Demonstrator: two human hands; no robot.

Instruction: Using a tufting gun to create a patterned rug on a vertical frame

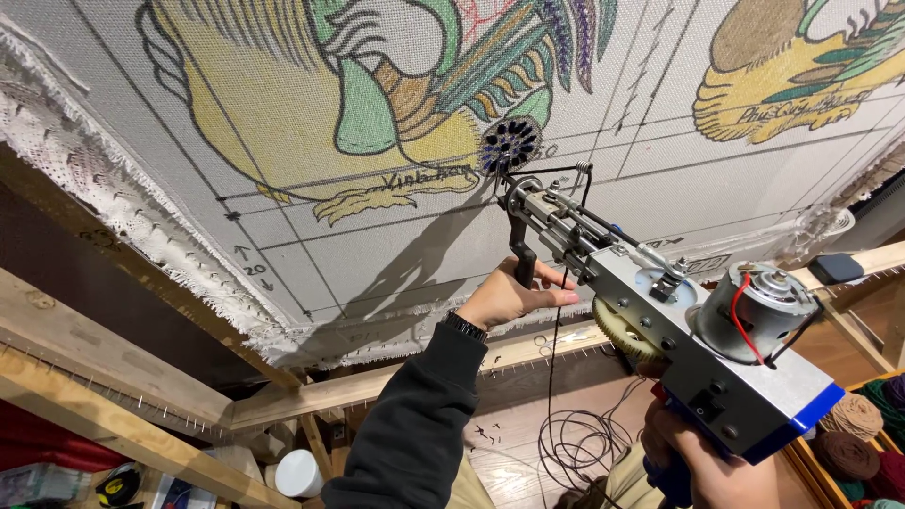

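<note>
A tufting gun [660, 320] with a grey metal body, blue rear plate, yellow gear and silver motor points at a stretched white cloth [377, 245]. Its tip touches a small dark blue tufted circle [509, 143] on the cloth. My left hand [514, 294] grips the gun's black front handle. My right hand [702, 467] holds the blue rear grip from below. The cloth carries drawn outlines coloured yellow, green and brown [377, 104], with ruled grid lines.
A wooden frame [123, 396] with rows of small nails holds the cloth. A black cord [566, 443] coils on the wood floor. Yarn cones [858, 424] in tan, maroon and green sit at the lower right. A white cup [300, 473] stands below.
</note>
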